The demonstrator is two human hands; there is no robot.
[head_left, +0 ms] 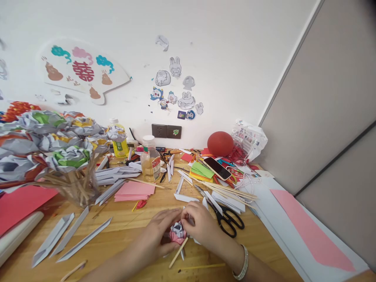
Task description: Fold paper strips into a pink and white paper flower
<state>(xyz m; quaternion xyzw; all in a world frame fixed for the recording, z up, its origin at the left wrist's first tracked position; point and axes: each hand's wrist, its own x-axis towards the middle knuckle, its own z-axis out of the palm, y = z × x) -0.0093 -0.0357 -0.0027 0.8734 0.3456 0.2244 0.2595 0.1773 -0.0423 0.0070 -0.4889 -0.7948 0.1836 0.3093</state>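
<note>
Both my hands meet low in the middle of the wooden table [123, 231]. My left hand [157, 235] cups a small paper flower [178, 230] of grey and pink folds on a thin wooden stick [178, 253]. My right hand [199, 225], with a bracelet on its wrist, pinches the flower's top with curled fingers. Black scissors [227, 219] lie just right of my right hand.
Folded grey paper strips [70, 237] lie front left. A jar of paper flowers on sticks [69, 164] stands at the left. Behind are pink sheets [134, 191], a plastic bottle [150, 160], a phone [217, 167], a red ball [220, 143], wooden skewers [226, 190] and white and pink paper [308, 231].
</note>
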